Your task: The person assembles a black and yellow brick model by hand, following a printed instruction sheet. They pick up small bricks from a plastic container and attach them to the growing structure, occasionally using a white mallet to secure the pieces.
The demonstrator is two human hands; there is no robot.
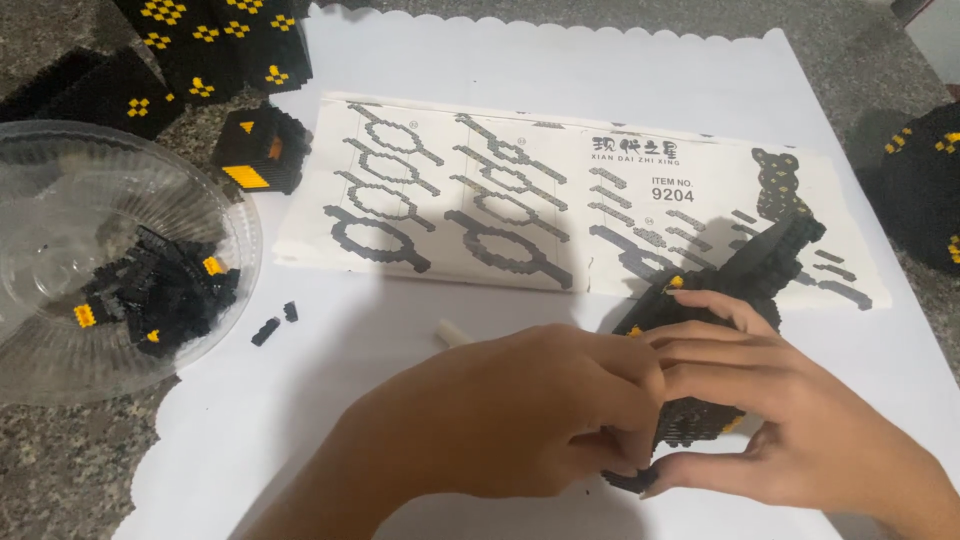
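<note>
Step in hand: both hands work on a black brick model point(735, 275) at lower right of the frame, on a white sheet point(560, 55) covering the bench point(60, 470). The left hand point(520, 410) wraps its fingers point(625, 375) around the model's near left side; the right hand point(790, 420) closes on it from the right, thumb under the lower edge, fingers across the top. Both sets of fingers are narrow and gripping the model. This appears to be a pressing or seating step, though the piece being fitted is hidden by the hands.

Judgement: the next move calls for steady, even pressure and a firm hold, as the model's upper part juts out unsupported.

Surroundings: a printed instruction sheet point(480, 200) lies centre frame, partly under the model. A clear plastic bowl point(40, 160) of loose black and yellow bricks sits at left. Two stray bricks point(275, 322) and a small white tool point(452, 333) lie between bowl and hands. Finished black blocks point(215, 40) stand upper left; another point(925, 190) at right edge. Nothing obstructs the hands.
</note>
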